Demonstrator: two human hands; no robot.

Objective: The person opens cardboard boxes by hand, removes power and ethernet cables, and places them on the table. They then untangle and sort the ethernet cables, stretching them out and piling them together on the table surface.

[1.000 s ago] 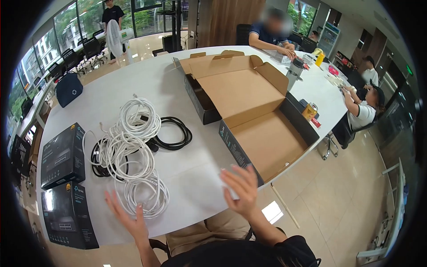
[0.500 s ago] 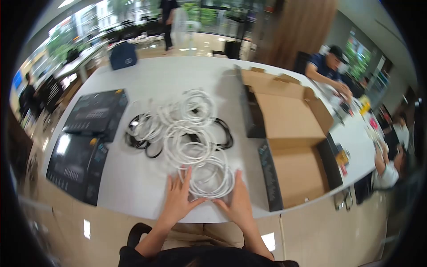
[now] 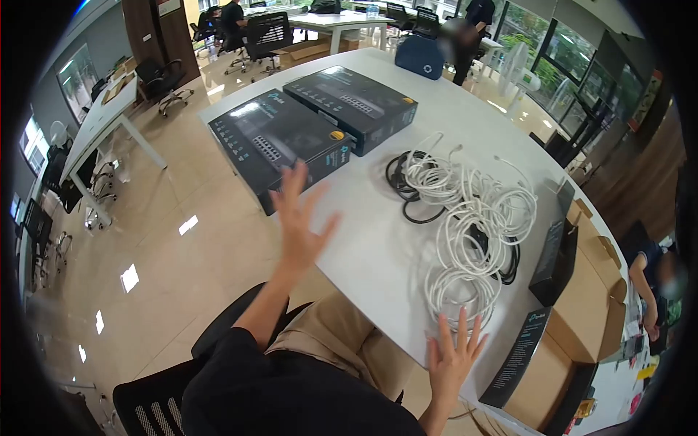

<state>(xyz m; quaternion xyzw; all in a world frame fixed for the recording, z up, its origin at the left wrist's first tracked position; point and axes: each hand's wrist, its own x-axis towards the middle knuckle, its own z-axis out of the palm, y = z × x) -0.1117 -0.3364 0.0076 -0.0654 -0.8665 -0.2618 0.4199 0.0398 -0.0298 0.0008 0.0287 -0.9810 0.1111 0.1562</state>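
My left hand (image 3: 299, 224) is raised with fingers spread, overlapping the lower edge of the nearer black TP-Link box (image 3: 291, 142) in this view. Nothing is in it. Fingers apart, my right hand (image 3: 454, 360) hovers near the table's front edge, its fingertips over the lowest coil of white network cable (image 3: 463, 299). More white cable coils (image 3: 472, 236) lie in a heap behind that one. Black cables (image 3: 404, 174) show beneath and beside the heap. Behind the nearer box sits a second closed black box (image 3: 356, 102).
To the right lies an open cardboard box (image 3: 542, 374) with black outside and brown inside. A dark blue bag (image 3: 420, 57) stands at the far edge of the white table (image 3: 363, 280). At the right, a person (image 3: 647, 287) works at the table. Office chairs (image 3: 267, 38) stand beyond.
The view has swung left. My left hand has left the nearest cable coil and moved toward the black boxes; my right hand has opened away from the coil, which stays on the table.
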